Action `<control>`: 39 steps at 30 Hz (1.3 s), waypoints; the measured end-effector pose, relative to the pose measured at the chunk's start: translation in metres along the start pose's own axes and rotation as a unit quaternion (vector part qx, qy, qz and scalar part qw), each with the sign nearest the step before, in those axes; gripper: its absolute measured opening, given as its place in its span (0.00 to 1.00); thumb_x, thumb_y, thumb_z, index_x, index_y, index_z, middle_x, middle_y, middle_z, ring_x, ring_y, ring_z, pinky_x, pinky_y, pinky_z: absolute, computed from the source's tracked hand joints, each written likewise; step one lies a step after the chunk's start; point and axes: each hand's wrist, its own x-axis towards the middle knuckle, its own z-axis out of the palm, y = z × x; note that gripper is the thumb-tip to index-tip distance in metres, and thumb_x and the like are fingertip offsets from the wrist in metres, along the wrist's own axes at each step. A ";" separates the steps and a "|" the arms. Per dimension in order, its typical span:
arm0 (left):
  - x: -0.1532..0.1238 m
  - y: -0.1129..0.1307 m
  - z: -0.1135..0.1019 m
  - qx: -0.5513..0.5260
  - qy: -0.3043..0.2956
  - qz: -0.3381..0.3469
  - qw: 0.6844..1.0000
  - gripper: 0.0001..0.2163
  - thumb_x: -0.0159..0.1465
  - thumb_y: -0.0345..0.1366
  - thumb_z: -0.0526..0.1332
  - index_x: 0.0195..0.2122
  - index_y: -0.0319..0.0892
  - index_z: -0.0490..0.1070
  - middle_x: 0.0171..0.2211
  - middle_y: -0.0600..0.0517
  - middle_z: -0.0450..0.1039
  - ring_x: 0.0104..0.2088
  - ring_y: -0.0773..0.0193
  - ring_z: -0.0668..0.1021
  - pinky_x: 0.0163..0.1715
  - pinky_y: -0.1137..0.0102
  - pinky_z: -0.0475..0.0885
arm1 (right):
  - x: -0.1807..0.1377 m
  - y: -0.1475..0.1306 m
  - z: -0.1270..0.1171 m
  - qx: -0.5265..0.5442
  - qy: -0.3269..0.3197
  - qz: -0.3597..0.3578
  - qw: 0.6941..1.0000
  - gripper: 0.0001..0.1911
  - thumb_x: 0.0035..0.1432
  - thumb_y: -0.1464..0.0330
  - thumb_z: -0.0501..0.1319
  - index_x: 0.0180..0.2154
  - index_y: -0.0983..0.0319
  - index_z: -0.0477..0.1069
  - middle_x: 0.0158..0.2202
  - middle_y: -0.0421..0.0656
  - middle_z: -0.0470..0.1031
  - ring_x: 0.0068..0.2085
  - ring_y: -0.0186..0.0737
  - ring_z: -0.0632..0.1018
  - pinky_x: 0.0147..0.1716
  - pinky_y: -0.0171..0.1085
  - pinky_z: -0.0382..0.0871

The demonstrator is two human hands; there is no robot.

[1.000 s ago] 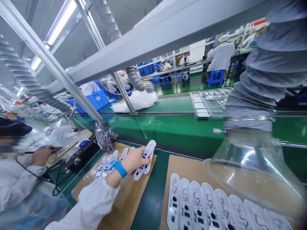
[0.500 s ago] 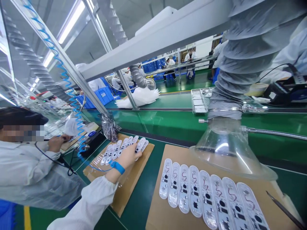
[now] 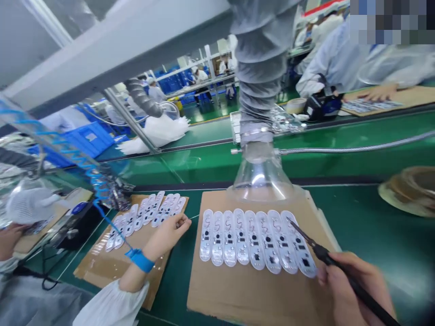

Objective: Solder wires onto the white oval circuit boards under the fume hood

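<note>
My right hand grips a soldering iron by its black handle. The iron's tip reaches over the upper end of the rightmost white oval panel; contact cannot be made out. Several such panels, with red wires and black parts, form a row on a brown cardboard sheet. My left hand, with a blue band at the wrist, has its fingers curled closed near that sheet's left edge. What they hold is hidden, though a fine light line shows by the fingertips. Beside this hand lie more panels.
A clear extraction hood on a grey duct hangs over the cardboard's back edge. At right lies a roll of tape. A blue coiled cord runs down at left. Co-workers' hands show across the bench.
The view has swung right. My left hand has left the panels on the left cardboard and moved towards the right cardboard. My right hand has come into view with the iron over the last panel.
</note>
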 end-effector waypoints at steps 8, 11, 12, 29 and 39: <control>-0.011 -0.001 0.028 -0.101 -0.010 -0.031 0.994 0.23 0.69 0.57 0.53 0.45 0.47 0.79 0.37 0.47 0.88 0.48 0.41 0.88 0.51 0.51 0.81 | -0.023 -0.038 -0.006 -0.042 -0.054 0.012 0.998 0.06 0.83 0.61 0.64 0.55 0.52 0.75 0.47 0.45 0.74 0.43 0.46 0.81 0.39 0.42 0.76; -0.019 0.003 0.025 -0.108 -0.020 -0.033 0.993 0.21 0.68 0.57 0.57 0.43 0.47 0.80 0.43 0.45 0.89 0.50 0.40 0.87 0.51 0.53 0.81 | -0.034 -0.041 -0.022 -0.059 -0.059 -0.005 0.996 0.05 0.83 0.61 0.64 0.55 0.52 0.75 0.45 0.44 0.74 0.41 0.44 0.80 0.38 0.40 0.76; -0.020 0.006 0.025 -0.112 -0.021 -0.034 0.993 0.20 0.68 0.57 0.58 0.42 0.47 0.80 0.44 0.45 0.89 0.49 0.41 0.87 0.49 0.54 0.82 | -0.036 -0.041 -0.026 -0.063 -0.068 -0.006 0.996 0.05 0.83 0.61 0.64 0.54 0.53 0.75 0.44 0.43 0.75 0.40 0.44 0.80 0.38 0.40 0.76; 0.017 0.025 0.031 -0.103 0.061 -0.018 0.993 0.19 0.65 0.50 0.57 0.47 0.45 0.77 0.44 0.45 0.86 0.35 0.49 0.83 0.34 0.62 0.75 | -0.005 -0.021 -0.038 -0.071 -0.044 0.009 0.996 0.11 0.82 0.55 0.64 0.55 0.53 0.76 0.43 0.43 0.76 0.37 0.44 0.79 0.37 0.43 0.77; 0.001 0.036 0.045 -0.103 0.033 -0.002 0.994 0.17 0.70 0.52 0.54 0.44 0.47 0.76 0.43 0.46 0.87 0.42 0.47 0.85 0.40 0.61 0.75 | -0.002 -0.031 -0.040 -0.071 -0.039 0.019 0.997 0.10 0.79 0.56 0.68 0.52 0.54 0.77 0.34 0.40 0.76 0.32 0.44 0.78 0.33 0.42 0.75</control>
